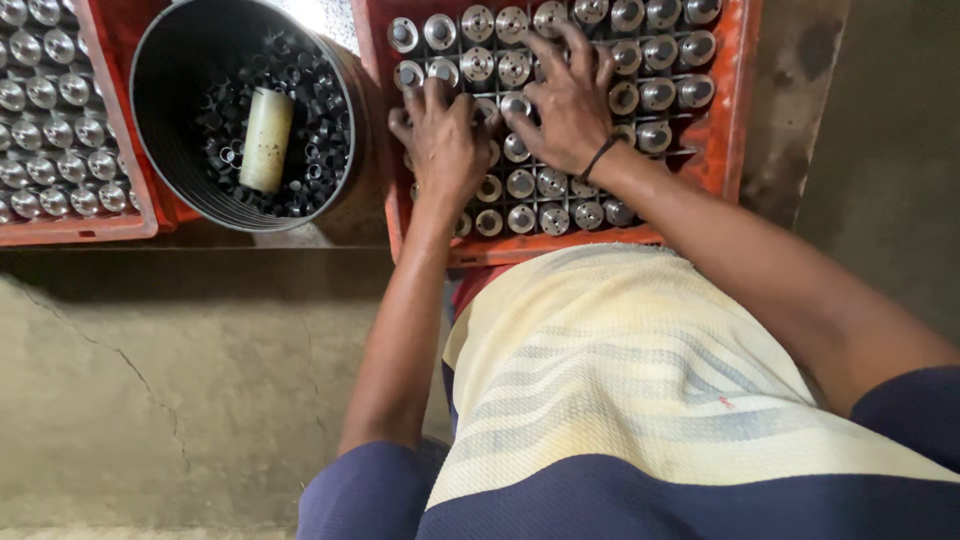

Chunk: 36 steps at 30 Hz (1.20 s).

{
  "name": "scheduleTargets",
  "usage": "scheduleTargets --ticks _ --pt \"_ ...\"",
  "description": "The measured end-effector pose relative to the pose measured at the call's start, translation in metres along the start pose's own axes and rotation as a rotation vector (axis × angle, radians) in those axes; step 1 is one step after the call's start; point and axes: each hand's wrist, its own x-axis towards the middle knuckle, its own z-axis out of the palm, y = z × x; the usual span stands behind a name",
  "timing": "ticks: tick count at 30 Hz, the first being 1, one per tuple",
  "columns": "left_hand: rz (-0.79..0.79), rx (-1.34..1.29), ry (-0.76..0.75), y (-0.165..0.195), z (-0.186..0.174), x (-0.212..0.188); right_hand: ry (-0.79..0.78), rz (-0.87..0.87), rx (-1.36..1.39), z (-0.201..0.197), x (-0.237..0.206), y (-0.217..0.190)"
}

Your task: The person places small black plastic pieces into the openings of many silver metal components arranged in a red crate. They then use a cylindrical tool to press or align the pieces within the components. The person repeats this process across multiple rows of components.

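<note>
A red plastic crate in front of me holds several rows of round silver metal parts, each standing in its own cell. My left hand lies palm down on the parts at the crate's left middle, fingers curled over them. My right hand, with a dark band on the wrist, rests beside it with fingers spread across the parts in the upper middle. Whether either hand grips a part is hidden under the fingers.
A round black tub to the left holds small dark rings and a pale cylinder. Another red crate of silver parts is at the far left. A striped cloth covers my lap above a cracked concrete floor.
</note>
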Motion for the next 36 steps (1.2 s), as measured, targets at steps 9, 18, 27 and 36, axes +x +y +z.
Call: scheduleTargets --ticks 9,18,27,36 --pt "-0.257 -0.763 0.011 -0.010 -0.043 -0.007 0.090 0.318 1.122 -0.040 0.009 0.001" --pt "0.009 -0.428 0.073 0.021 -0.042 -0.021 -0.051 0.080 0.322 -0.062 0.000 -0.044" --pt "-0.025 0.029 -0.006 0.012 -0.016 -0.036 -0.197 0.079 -0.027 -0.027 -0.020 -0.027" --pt "0.140 -0.131 -0.017 -0.003 -0.042 -0.042 0.003 -0.086 0.074 -0.017 -0.027 -0.010"
